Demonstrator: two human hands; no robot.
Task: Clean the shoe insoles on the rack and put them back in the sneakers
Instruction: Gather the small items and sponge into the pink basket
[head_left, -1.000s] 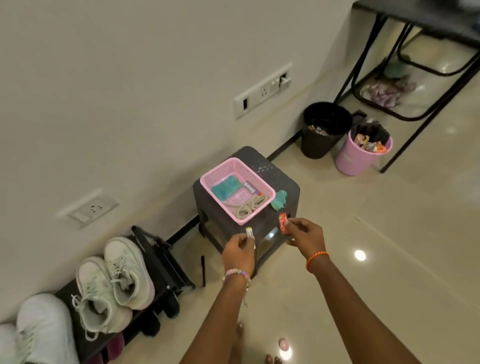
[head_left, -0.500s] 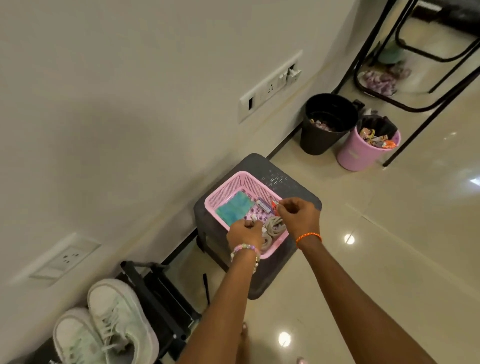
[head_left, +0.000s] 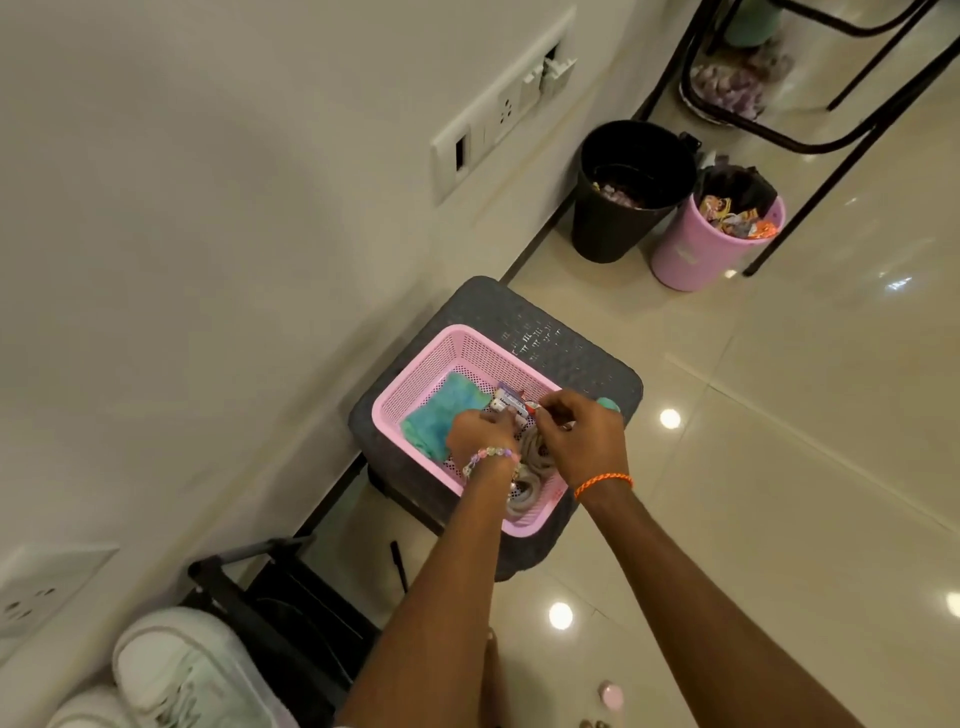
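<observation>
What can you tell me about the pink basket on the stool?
The pink basket is a rectangular, shallow tray of perforated plastic, sitting flat on the dark grey stool beside the wall. It holds a teal cloth, coiled grey laces and a small tube. Both hands, left hand and right hand, reach into it.

The sneakers (head_left: 187, 680) are cut off by the bottom edge. The hands (head_left: 524, 436) cover part of the basket (head_left: 415, 379) contents; the small item between their fingers is too small to identify. Bin (head_left: 631, 187) contents are indistinct.
</observation>
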